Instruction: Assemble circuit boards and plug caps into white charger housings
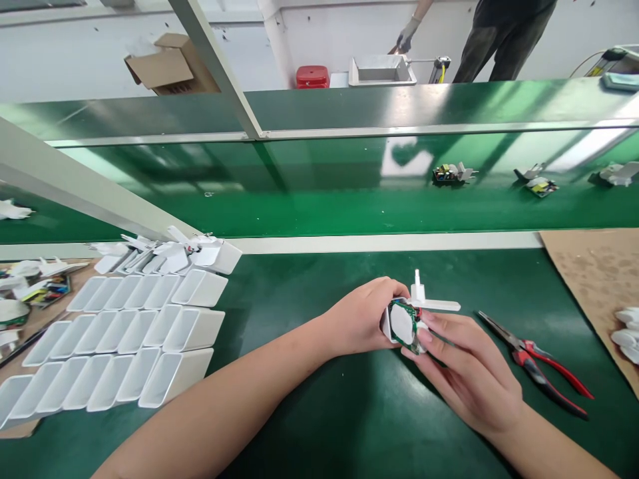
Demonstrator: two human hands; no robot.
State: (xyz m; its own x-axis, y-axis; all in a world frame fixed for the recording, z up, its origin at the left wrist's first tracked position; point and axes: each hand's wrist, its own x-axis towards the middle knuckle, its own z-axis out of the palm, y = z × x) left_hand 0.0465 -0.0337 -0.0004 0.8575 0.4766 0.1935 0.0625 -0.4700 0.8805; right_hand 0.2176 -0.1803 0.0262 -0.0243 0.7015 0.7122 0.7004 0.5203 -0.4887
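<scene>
Near the middle of the green table, my left hand point(367, 316) is wrapped round a small white housing point(387, 324), mostly hidden by its fingers. A green circuit board with a white pad point(402, 323) sits at the housing's open end, partly inside it. My right hand point(464, 366) pinches the board's right side between thumb and fingers. A white plug piece point(418, 293) with a flat arm sticks out above my right fingers. To the right of that hand, red and black pliers point(529, 352) lie on the table, touched by neither hand.
Rows of white open housings point(184, 379) stand at left, with white parts point(170, 256) behind. Cardboard point(589, 286) lies at right. Beyond a rail, circuit assemblies point(452, 174) rest on a green belt point(309, 213). A person point(504, 33) stands at the far side, a gloved hand near a metal tray point(382, 70).
</scene>
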